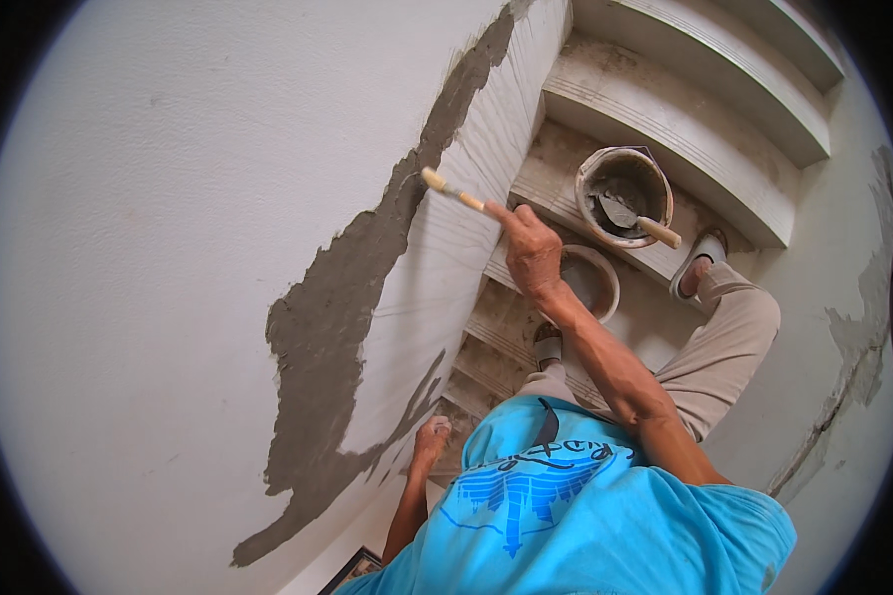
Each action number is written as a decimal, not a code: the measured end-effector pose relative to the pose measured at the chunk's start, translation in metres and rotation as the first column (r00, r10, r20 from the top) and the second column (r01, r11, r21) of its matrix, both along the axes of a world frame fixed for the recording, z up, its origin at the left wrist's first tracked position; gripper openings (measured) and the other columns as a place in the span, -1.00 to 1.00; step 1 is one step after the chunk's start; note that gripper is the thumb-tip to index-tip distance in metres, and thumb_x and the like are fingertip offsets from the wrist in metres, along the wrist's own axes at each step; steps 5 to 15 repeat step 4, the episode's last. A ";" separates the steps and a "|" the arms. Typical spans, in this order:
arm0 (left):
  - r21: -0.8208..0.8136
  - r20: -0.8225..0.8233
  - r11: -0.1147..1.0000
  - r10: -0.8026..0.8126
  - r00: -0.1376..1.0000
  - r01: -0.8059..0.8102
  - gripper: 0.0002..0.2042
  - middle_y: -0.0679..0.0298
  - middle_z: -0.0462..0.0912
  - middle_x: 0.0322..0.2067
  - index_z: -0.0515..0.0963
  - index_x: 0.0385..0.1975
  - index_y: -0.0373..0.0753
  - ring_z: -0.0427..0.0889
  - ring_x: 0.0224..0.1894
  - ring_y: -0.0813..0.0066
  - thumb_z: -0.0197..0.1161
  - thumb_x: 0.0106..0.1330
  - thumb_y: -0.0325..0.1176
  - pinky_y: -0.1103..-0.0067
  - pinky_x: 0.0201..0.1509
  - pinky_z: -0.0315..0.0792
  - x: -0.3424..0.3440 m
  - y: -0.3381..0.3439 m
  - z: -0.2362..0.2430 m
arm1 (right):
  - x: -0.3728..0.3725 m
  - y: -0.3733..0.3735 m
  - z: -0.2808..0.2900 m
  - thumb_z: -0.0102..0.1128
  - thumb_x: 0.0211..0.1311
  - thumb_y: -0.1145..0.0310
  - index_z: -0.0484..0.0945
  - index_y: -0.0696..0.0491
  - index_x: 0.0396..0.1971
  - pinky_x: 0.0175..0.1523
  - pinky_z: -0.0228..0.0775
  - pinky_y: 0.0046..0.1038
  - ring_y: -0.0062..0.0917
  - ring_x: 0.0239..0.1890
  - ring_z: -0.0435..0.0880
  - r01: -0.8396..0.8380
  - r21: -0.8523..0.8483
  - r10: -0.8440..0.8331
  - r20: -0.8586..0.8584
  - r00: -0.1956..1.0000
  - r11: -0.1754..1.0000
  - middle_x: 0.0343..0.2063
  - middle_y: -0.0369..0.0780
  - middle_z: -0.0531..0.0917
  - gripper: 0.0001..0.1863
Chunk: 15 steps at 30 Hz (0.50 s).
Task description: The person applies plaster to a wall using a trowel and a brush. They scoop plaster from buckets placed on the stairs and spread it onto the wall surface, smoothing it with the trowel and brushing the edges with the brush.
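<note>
My right hand [534, 248] is closed round the handle of a small paintbrush [454, 190]. Its pale bristles point left, at the upper part of a strip of wet grey mortar [332, 307] on the white wall [159, 258]. Whether the bristles touch the mortar, I cannot tell. Low down beside the wall, my left hand [432, 436] has its fingers curled in, and nothing shows in them. To the right of the brush, a bucket [581, 178] on a stair holds grey mortar and a trowel [655, 230] with a wooden handle.
A second, pale bucket [613, 288] stands just below the first, partly behind my right forearm. White stairs [685, 104] climb toward the top right. My feet are on the steps near the buckets. The right-hand wall [814, 416] has a rough grey crack [833, 416].
</note>
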<state>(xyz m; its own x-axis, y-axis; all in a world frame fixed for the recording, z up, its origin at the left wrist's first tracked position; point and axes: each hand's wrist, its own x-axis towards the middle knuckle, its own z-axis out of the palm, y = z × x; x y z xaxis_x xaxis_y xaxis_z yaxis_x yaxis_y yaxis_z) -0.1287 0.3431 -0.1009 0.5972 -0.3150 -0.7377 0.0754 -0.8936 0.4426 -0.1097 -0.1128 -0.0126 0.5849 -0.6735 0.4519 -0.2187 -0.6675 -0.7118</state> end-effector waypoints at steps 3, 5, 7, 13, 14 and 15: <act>0.001 0.009 1.000 0.019 1.000 -0.019 -0.61 -0.03 0.73 -0.14 0.59 0.02 -0.33 0.70 -0.04 0.16 0.24 0.30 -0.20 0.39 0.08 0.49 0.003 -0.013 0.006 | 0.004 -0.019 0.012 0.04 0.08 0.70 0.58 -0.09 0.15 -0.33 0.43 -0.25 -0.23 -0.44 0.55 0.065 0.062 -0.075 0.169 0.983 0.996 -0.48 -0.11 0.46 -0.39; 0.000 0.017 1.000 0.002 1.000 -0.002 -0.60 -0.02 0.73 -0.13 0.59 0.03 -0.31 0.70 -0.04 0.15 0.25 0.29 -0.19 0.38 0.08 0.49 0.004 -0.014 0.007 | 0.004 -0.018 0.012 0.04 0.08 0.70 0.58 -0.09 0.15 -0.33 0.43 -0.25 -0.23 -0.44 0.55 0.065 0.065 -0.075 0.169 0.983 0.996 -0.48 -0.11 0.46 -0.39; 0.000 0.017 1.000 0.002 1.000 -0.002 -0.60 -0.02 0.73 -0.13 0.59 0.03 -0.31 0.70 -0.04 0.15 0.25 0.29 -0.19 0.38 0.08 0.49 0.004 -0.014 0.007 | 0.004 -0.018 0.012 0.04 0.08 0.70 0.58 -0.09 0.15 -0.33 0.43 -0.25 -0.23 -0.44 0.55 0.065 0.065 -0.075 0.169 0.983 0.996 -0.48 -0.11 0.46 -0.39; 0.000 0.017 1.000 0.002 1.000 -0.002 -0.60 -0.02 0.73 -0.13 0.59 0.03 -0.31 0.70 -0.04 0.15 0.25 0.29 -0.19 0.38 0.08 0.49 0.004 -0.014 0.007 | 0.004 -0.018 0.012 0.04 0.08 0.70 0.58 -0.09 0.15 -0.33 0.43 -0.25 -0.23 -0.44 0.55 0.065 0.065 -0.075 0.169 0.983 0.996 -0.48 -0.11 0.46 -0.39; 0.000 0.017 1.000 0.002 1.000 -0.002 -0.60 -0.02 0.73 -0.13 0.59 0.03 -0.31 0.70 -0.04 0.15 0.25 0.29 -0.19 0.38 0.08 0.49 0.004 -0.014 0.007 | 0.004 -0.018 0.012 0.04 0.08 0.70 0.58 -0.09 0.15 -0.33 0.43 -0.25 -0.23 -0.44 0.55 0.065 0.065 -0.075 0.169 0.983 0.996 -0.48 -0.11 0.46 -0.39; 0.000 0.017 1.000 0.002 1.000 -0.002 -0.60 -0.02 0.73 -0.13 0.59 0.03 -0.31 0.70 -0.04 0.15 0.25 0.29 -0.19 0.38 0.08 0.49 0.004 -0.014 0.007 | 0.004 -0.018 0.012 0.04 0.08 0.70 0.58 -0.09 0.15 -0.33 0.43 -0.25 -0.23 -0.44 0.55 0.065 0.065 -0.075 0.169 0.983 0.996 -0.48 -0.11 0.46 -0.39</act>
